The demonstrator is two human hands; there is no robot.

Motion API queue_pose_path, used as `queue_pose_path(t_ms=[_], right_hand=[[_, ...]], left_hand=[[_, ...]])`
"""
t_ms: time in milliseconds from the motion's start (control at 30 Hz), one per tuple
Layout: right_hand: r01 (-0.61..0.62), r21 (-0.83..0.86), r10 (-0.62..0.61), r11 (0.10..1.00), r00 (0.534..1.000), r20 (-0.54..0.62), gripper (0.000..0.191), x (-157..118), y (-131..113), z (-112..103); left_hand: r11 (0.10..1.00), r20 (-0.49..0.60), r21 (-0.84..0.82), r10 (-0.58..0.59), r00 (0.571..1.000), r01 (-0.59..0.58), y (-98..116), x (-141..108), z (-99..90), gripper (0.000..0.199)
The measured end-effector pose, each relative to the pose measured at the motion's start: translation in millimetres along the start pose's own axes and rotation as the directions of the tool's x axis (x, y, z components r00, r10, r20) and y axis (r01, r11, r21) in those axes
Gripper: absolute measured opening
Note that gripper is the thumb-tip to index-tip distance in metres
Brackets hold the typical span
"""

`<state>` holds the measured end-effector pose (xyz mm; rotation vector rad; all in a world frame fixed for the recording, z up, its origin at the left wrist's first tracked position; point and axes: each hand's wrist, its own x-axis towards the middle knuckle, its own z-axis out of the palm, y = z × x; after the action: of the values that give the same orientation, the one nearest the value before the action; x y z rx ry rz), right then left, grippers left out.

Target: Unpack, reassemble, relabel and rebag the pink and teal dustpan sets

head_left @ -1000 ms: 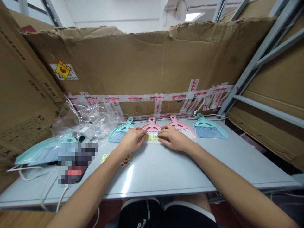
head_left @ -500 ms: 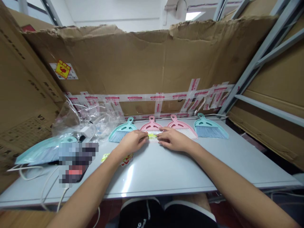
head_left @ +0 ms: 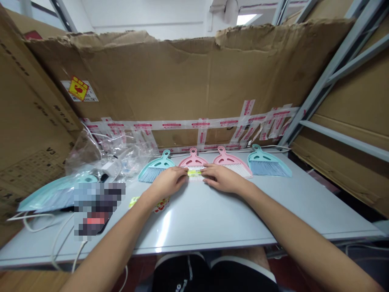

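Observation:
Both my hands rest at the middle of the table. My left hand [head_left: 168, 181] and my right hand [head_left: 221, 179] meet at a small yellow-green label strip [head_left: 194, 172], their fingertips on its two ends. The strip lies at the bristles of a pink hand brush [head_left: 193, 162]. A second pink brush [head_left: 232, 161] sits just beyond my right hand, partly covered by my fingers. A teal brush [head_left: 156, 166] lies next to my left hand, and another teal brush [head_left: 267, 166] lies further right. A third teal brush [head_left: 57, 194] lies at the far left.
A printed packet [head_left: 153, 204] lies below my left wrist. At left are a clear plastic bag [head_left: 121, 150], white cables and a pixelated patch [head_left: 99, 209]. Taped cardboard [head_left: 182, 81] stands behind the table [head_left: 212, 219], with a metal shelf frame [head_left: 334, 81] at right.
My fingertips have drawn slightly closer together over the label strip, and less of it shows. The brushes stay in place, and the view has tilted slightly.

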<state>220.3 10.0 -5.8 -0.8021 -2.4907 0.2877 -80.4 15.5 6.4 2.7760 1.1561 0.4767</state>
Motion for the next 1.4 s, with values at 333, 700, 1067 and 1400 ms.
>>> queue_pose_path(t_ms=[333,700,1067,1400], right_hand=[[-0.023,-0.055,0.024,0.998,0.999,0.021,0.029,1,0,2],[-0.045,-0.08,0.047,0.996,0.999,0.017,0.039,1,6,4],[-0.003,-0.033,-0.001,0.999,0.995,-0.099,0.042,0,-16,3],[0.346,0.066,-0.351,0.936,0.931,0.105,0.05,20,-91,56]], left_hand=[[1.0,-0.025,0.027,-0.013,1.0,0.013,-3,1,5.6,0.038],[0.999,-0.044,0.037,0.014,0.999,-0.012,-2,1,5.1,0.032],[0.996,-0.194,0.053,-0.055,0.979,0.067,0,1,-8.9,0.029],[0.982,-0.328,0.106,-0.115,0.938,0.157,-7,-4,-19.1,0.026]])
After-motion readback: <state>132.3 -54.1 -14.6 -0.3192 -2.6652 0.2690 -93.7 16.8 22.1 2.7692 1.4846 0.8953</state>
